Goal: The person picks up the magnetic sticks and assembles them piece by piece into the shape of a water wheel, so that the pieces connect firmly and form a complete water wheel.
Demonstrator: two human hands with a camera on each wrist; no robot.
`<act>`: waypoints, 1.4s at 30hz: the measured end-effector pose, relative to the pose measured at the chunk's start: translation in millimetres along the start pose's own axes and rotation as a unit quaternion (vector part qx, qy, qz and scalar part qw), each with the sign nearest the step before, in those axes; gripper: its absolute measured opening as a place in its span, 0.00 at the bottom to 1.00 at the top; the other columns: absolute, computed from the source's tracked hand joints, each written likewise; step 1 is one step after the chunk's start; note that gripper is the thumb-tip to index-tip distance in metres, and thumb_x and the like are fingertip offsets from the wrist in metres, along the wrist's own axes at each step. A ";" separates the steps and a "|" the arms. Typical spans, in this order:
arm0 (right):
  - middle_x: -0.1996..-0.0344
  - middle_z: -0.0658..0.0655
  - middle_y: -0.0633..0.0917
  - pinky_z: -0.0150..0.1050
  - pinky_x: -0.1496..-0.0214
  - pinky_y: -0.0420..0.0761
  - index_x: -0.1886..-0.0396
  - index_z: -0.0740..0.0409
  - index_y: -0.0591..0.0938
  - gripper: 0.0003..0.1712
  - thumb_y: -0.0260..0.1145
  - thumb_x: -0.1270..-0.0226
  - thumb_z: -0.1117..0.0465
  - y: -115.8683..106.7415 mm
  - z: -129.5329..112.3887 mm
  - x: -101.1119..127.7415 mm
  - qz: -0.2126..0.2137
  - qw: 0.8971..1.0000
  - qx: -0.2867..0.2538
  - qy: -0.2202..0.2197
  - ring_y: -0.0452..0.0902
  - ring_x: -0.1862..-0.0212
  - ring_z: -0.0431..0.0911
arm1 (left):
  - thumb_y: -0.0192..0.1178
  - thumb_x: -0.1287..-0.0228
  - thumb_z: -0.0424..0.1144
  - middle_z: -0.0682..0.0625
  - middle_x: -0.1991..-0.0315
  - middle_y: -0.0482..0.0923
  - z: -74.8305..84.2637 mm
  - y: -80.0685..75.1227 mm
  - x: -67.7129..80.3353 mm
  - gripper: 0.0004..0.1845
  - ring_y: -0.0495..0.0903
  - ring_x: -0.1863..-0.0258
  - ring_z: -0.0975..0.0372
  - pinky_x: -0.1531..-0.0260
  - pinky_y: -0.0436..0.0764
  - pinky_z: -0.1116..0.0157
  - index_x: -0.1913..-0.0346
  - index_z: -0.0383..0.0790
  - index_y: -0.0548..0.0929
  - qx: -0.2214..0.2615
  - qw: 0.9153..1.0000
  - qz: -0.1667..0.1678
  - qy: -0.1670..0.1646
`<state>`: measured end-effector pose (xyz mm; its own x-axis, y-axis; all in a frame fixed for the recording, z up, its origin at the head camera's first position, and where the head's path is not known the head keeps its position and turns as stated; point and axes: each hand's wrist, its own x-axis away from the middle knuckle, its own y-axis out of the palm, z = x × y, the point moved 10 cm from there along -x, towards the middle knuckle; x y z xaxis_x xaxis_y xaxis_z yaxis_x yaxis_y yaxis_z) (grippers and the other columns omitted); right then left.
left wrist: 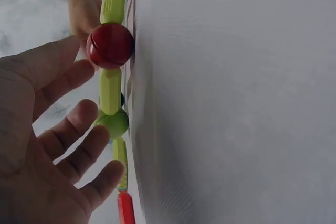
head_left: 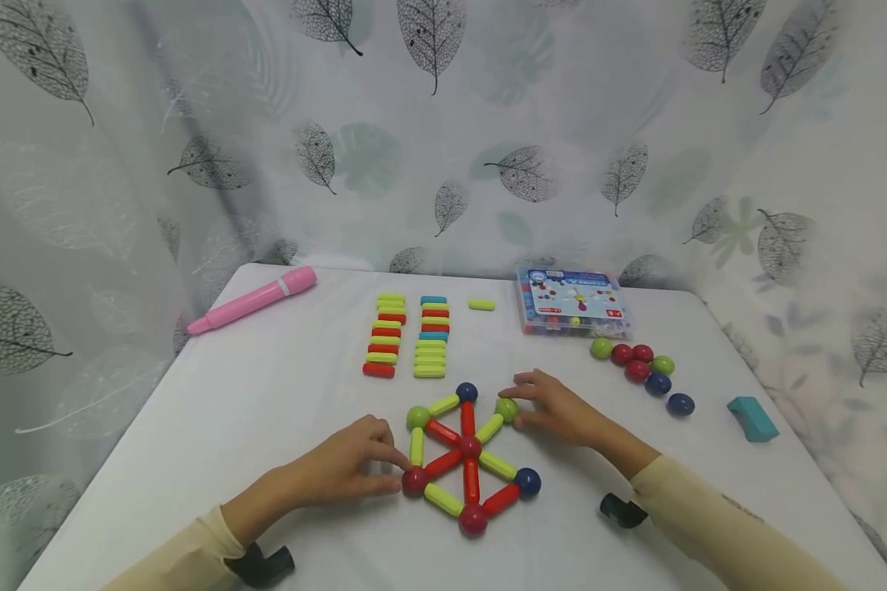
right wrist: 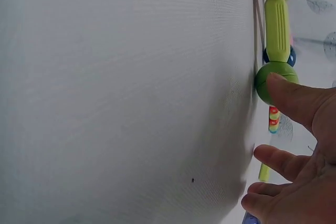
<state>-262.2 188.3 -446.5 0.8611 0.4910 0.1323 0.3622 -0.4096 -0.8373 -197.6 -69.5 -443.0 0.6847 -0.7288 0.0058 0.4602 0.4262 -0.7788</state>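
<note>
A wheel-shaped frame of coloured balls and ridged rods lies on the white table, built around a red hub ball (head_left: 471, 447). At its left corner, my left hand (head_left: 351, 464) touches a red ball (left wrist: 110, 45) with thumb and index fingertips; the other fingers are loosely spread. My right hand (head_left: 562, 410) pinches the green ball (head_left: 506, 410) at the upper right corner, thumb on the near side, index finger across the far side. A yellow-green rod (head_left: 490, 428) joins that ball to the hub. Dark blue balls (head_left: 528, 482) sit at the right and top corners.
Behind the frame lie two columns of loose rods (head_left: 430, 345) and a lone yellow-green rod (head_left: 481, 304). A clear box (head_left: 575, 302), loose balls (head_left: 637, 371) and a teal block (head_left: 752, 419) are at the right. A pink marker (head_left: 255, 301) lies far left.
</note>
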 end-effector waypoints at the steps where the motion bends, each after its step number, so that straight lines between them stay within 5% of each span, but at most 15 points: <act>1: 0.30 0.65 0.73 0.69 0.30 0.66 0.34 0.48 0.81 0.26 0.71 0.32 0.58 0.0 0.8 0.1 -0.001 1.000 -0.001 0.004 0.63 0.28 0.67 | 0.70 0.35 0.53 0.62 0.58 0.77 -0.7 -3.0 -1.2 0.14 0.72 0.55 0.69 0.57 0.80 0.70 0.47 0.61 0.88 -0.005 1.000 0.008 -0.001; 4: 0.30 0.65 0.72 0.68 0.30 0.66 0.32 0.50 0.79 0.30 0.73 0.34 0.58 -2.6 5.5 2.5 0.008 1.000 -0.005 0.017 0.64 0.27 0.66 | 0.71 0.36 0.48 0.59 0.55 0.80 -11.2 -22.2 -8.3 0.17 0.76 0.53 0.67 0.53 0.82 0.66 0.45 0.55 0.87 -0.019 0.997 0.066 -0.023; 8: 0.30 0.64 0.73 0.65 0.29 0.68 0.30 0.51 0.77 0.34 0.75 0.36 0.58 -8.1 11.5 6.4 0.027 0.999 -0.022 0.039 0.65 0.27 0.64 | 0.72 0.37 0.42 0.51 0.53 0.83 -40.2 -57.1 -20.9 0.20 0.81 0.51 0.58 0.50 0.85 0.56 0.42 0.48 0.85 0.002 0.983 0.154 -0.095; 14: 0.30 0.63 0.74 0.65 0.29 0.68 0.31 0.51 0.78 0.33 0.75 0.36 0.57 -8.5 16.4 12.0 0.034 0.997 -0.041 0.057 0.65 0.27 0.63 | 0.72 0.37 0.41 0.47 0.53 0.82 -69.6 -75.4 -33.9 0.21 0.79 0.51 0.53 0.51 0.83 0.51 0.42 0.46 0.85 -0.008 0.971 0.180 -0.157; 27: 0.32 0.60 0.76 0.64 0.33 0.73 0.46 0.46 0.85 0.21 0.76 0.38 0.50 -9.4 4.9 42.7 0.042 0.995 -0.046 0.072 0.68 0.29 0.62 | 0.74 0.40 0.44 0.49 0.44 0.83 -50.7 -57.5 -42.6 0.25 0.77 0.44 0.55 0.45 0.82 0.51 0.39 0.45 0.84 -0.040 0.978 0.167 -0.117; 35: 0.53 0.43 0.79 0.47 0.45 0.80 0.57 0.39 0.86 0.20 0.78 0.46 0.38 0.4 -19.5 65.9 -0.014 0.999 -0.014 0.034 0.72 0.46 0.48 | 0.73 0.38 0.49 0.50 0.38 0.80 -15.9 -27.8 -51.6 0.32 0.74 0.38 0.56 0.45 0.83 0.54 0.32 0.48 0.79 -0.071 0.995 0.070 -0.029; 42: 0.60 0.37 0.79 0.39 0.49 0.80 0.58 0.35 0.87 0.19 0.80 0.48 0.39 11.2 -33.7 73.4 -0.045 0.999 0.027 -0.005 0.71 0.51 0.40 | 0.71 0.36 0.46 0.57 0.46 0.85 -12.8 -13.1 -58.5 0.21 0.78 0.45 0.64 0.47 0.81 0.61 0.41 0.50 0.85 -0.083 0.996 0.035 -0.019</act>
<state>-182.9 193.9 -428.3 0.8226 0.5312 0.2032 0.4176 -0.3216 -0.8498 -250.9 -39.3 -441.1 0.7335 -0.6790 -0.0307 0.3131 0.3777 -0.8714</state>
